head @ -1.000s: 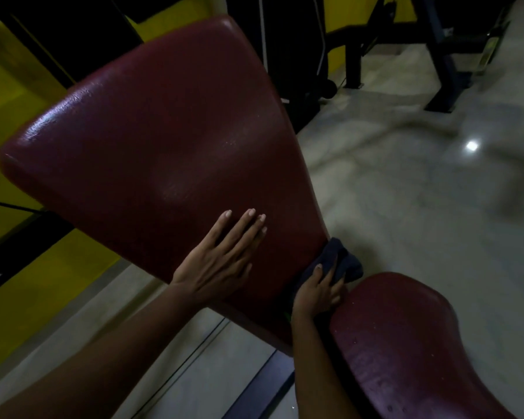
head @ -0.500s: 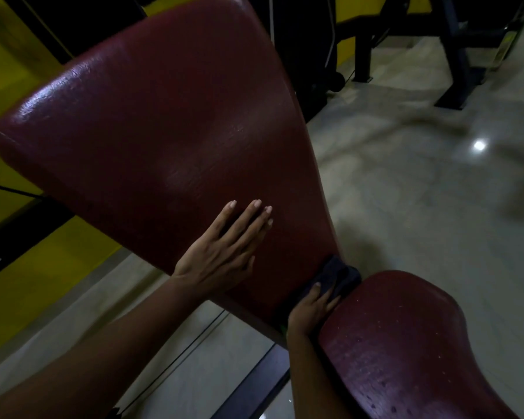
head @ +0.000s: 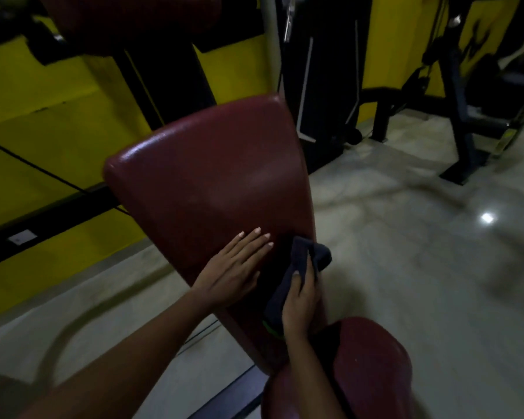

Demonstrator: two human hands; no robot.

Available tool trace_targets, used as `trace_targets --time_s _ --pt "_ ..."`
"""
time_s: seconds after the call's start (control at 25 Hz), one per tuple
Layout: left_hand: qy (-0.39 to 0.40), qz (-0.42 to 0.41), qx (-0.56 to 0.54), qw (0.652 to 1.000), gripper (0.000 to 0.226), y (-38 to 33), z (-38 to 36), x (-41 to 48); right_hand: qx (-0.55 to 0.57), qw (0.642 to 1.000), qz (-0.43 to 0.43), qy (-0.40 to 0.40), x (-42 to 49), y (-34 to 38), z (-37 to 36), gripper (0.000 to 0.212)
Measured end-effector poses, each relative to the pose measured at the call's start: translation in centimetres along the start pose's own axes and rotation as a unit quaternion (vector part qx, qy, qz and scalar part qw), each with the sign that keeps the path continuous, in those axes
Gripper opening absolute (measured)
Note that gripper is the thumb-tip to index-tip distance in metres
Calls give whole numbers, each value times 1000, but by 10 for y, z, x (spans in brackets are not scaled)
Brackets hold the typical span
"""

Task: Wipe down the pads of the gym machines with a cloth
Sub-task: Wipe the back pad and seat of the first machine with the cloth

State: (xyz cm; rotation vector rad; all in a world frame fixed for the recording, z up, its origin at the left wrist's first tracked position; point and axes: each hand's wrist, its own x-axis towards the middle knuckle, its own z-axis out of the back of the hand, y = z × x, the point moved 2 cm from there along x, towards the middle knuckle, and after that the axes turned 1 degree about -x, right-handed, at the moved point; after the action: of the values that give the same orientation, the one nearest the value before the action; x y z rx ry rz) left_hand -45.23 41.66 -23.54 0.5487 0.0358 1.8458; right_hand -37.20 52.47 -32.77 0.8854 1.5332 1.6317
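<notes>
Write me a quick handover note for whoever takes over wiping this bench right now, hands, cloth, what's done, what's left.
Left hand: empty, lying flat, fingers spread, on the lower part of the red back pad.
Right hand: closed on the dark cloth, pressing it against the back pad's lower right edge, just above the seat pad.
Done: cannot tell from the surface how much has been wiped; the cloth is at the bottom of the back pad.
Left: probably the upper back pad, the seat pad, then the pads of the other machines.
</notes>
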Motion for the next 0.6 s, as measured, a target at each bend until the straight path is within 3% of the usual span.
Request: trace_targets --time_s 0.2,0.36,0.52,0.6 --pt "-106 204 -62 971 53 30 80 25 -55 983 147 92 37 100 20 43" --pt "-152 308 -15 939 56 69 119 41 -111 925 333 148 53 195 -5 48" --pt "-121 399 -4 909 59 112 131 50 -163 879 407 185 77 257 -59 53" --pt "-61 422 21 904 59 129 126 51 -241 838 448 196 73 260 -95 53"
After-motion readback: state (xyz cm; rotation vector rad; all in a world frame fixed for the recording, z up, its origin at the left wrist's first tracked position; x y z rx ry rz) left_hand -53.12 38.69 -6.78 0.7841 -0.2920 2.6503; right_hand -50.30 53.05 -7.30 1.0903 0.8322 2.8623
